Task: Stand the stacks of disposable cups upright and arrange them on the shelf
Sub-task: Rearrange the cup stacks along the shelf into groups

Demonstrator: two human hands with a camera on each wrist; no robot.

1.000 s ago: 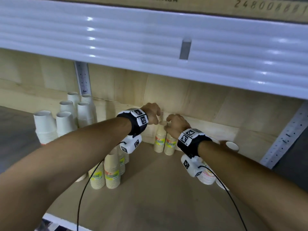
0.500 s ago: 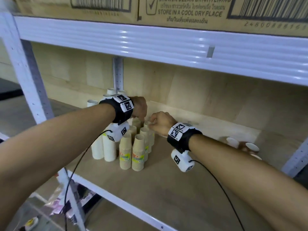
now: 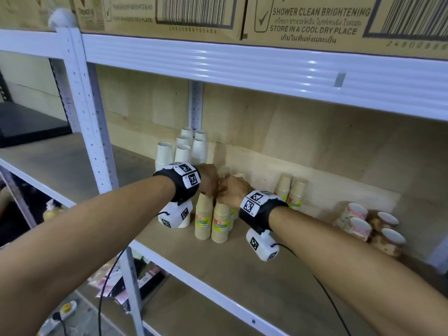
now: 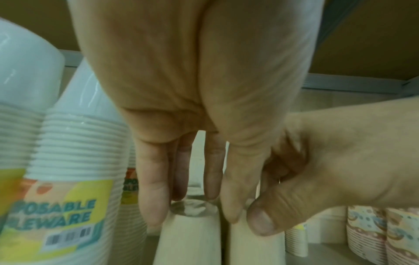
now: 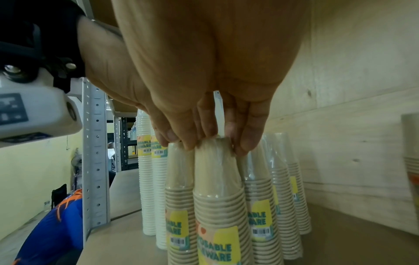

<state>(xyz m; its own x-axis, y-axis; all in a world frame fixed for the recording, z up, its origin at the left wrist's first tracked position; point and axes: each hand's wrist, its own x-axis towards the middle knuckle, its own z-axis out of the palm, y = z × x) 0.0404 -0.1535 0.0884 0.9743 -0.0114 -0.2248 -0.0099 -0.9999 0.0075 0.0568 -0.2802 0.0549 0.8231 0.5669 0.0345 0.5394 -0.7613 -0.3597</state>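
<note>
Kraft cup stacks (image 5: 217, 206) (label "DISPOSABLE TABLEWARE" part-hidden): left hand (image 3: 208, 178), right hand (image 3: 232, 190) each pinching one top

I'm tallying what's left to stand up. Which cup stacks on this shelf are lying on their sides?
The patterned cup stacks at the shelf's right end: their open mouths face outward. The white stacks and brown stacks stand upright.

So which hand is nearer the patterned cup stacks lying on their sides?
Right. The right hand is on the upright kraft stacks, nearer the patterned stacks; the left hand is farther left.
</note>
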